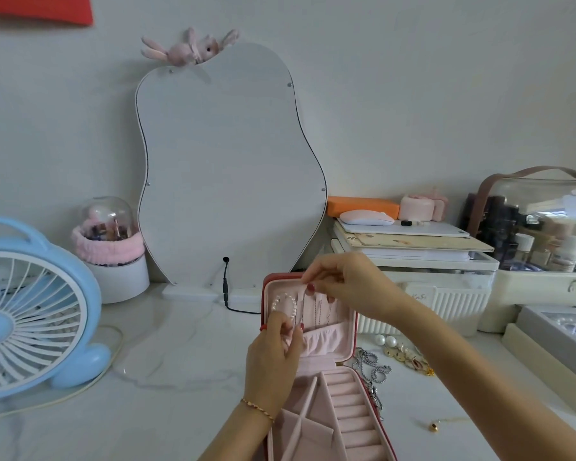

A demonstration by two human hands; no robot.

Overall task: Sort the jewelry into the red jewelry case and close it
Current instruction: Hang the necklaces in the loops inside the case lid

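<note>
The red jewelry case (353, 331) stands open on the white table, its pink-lined lid upright and its base with ring rolls (350, 414) toward me. A pearl bracelet (284, 302) and thin chains (320, 311) hang inside the lid. My left hand (273, 354) pinches something small at the lower part of the lid, just under the bracelet. At the lid's top edge my right hand (343, 284) pinches a hook or clasp. A silver chain (373, 366), pearl earrings (387, 341), gold pieces (409, 359) and a small gold pendant (433, 426) lie loose to the right.
A blue fan (30, 311) stands at the left, a curvy mirror (230, 168) behind the case with a black cable (226, 287). A domed pot (113, 251) sits beside the mirror. Stacked boxes (413, 247), a clear cosmetics case (546, 227) and a tray box (556, 341) crowd the right.
</note>
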